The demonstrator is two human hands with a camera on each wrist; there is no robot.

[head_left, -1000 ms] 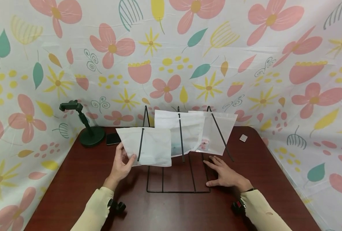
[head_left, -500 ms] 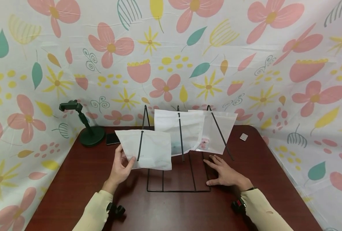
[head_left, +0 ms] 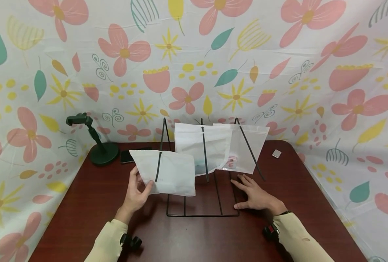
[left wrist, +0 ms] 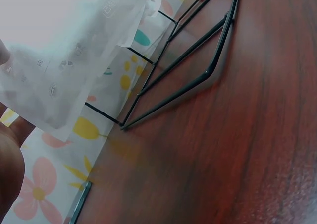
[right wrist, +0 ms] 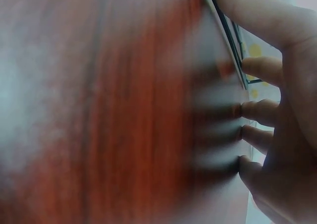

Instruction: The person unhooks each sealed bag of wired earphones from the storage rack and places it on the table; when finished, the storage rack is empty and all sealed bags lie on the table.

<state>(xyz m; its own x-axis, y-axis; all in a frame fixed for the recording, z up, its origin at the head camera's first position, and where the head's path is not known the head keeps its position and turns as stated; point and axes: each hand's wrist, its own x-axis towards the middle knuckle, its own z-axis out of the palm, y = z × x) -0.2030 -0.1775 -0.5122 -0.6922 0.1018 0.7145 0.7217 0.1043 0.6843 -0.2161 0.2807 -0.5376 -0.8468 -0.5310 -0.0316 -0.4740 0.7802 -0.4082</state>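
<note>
A white flat pouch [head_left: 172,174] hangs on the left prong of a black wire rack [head_left: 202,216]. My left hand [head_left: 136,194] pinches its lower left edge, thumb in front and fingers behind. Faint printing shows on the pouch [left wrist: 54,80] in the left wrist view. Another white pouch [head_left: 185,140] hangs on the middle prong, and a clear bag [head_left: 246,145] with a small pink-and-white item inside hangs on the right one. My right hand [head_left: 256,194] rests with spread fingers at the right side of the rack's base, thumb by its front corner.
A dark green stand [head_left: 103,153] is at the back left of the brown table [head_left: 187,243], beside a black phone-like slab [head_left: 127,157]. A small white square item [head_left: 276,154] lies at the back right. A flowered cloth [head_left: 194,54] hangs behind the table.
The left pouch has come forward and lower along its prong, with my left hand pinching its edge. My right hand stays in place by the rack's base.
</note>
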